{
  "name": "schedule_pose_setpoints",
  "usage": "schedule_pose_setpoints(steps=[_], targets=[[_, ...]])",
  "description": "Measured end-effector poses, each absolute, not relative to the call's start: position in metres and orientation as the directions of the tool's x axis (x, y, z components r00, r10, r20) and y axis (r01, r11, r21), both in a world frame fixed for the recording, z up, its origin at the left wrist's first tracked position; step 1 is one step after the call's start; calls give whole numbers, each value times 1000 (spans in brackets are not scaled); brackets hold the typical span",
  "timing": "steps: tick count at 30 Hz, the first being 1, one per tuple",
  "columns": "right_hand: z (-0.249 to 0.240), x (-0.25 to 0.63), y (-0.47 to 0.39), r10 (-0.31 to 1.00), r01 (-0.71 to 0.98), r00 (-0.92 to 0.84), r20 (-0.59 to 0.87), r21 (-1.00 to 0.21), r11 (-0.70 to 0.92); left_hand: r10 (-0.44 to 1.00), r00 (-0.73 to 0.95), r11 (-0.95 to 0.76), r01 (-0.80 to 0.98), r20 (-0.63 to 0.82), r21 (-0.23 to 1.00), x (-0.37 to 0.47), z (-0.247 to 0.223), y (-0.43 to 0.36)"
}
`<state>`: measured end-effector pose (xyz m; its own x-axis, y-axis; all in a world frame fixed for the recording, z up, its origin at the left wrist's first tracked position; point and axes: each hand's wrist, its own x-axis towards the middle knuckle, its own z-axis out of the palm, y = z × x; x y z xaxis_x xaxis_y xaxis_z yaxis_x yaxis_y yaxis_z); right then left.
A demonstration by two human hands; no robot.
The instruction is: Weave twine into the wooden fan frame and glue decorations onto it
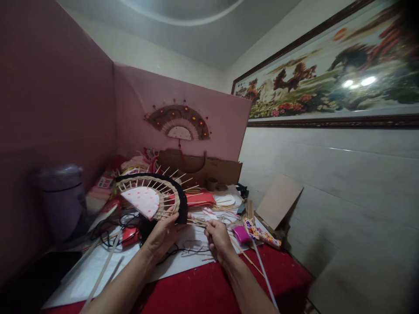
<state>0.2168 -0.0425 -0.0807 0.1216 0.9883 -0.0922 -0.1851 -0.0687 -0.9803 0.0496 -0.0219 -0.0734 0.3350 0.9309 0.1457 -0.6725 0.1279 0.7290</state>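
A half-round woven fan (pixel 181 196) with thin wooden sticks, a black outer band and a white dotted centre piece is held above the table. My left hand (pixel 166 233) grips its lower right end, thumb on the black band. To the right, my right hand (pixel 216 237) is closed, its fingers pinched at the ends of the lowest sticks that stick out past the band. Black cord (pixel 108 235) lies in loops to the left of the fan and trails under my hands.
White sheets (pixel 176 264) lie on a red cloth (pixel 196 290). A pink packet (pixel 241 234), red paper (pixel 199 198) and loose sticks are around the hands. A lilac container (pixel 62 205) stands left. A finished fan (pixel 193 117) hangs on the pink board (pixel 131 100).
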Motion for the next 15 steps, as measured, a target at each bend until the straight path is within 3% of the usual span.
schedule_pose_setpoints(steps=[7, 15], targets=[[-77, 223, -43, 963, -186, 270, 17, -980, 70, 930, 343, 143, -673, 135, 726, 51, -74, -18], [-85, 224, -43, 898, 90, 268, 350, -937, 339, 930, 360, 194, -657, 77, 729, 51, -77, -11]])
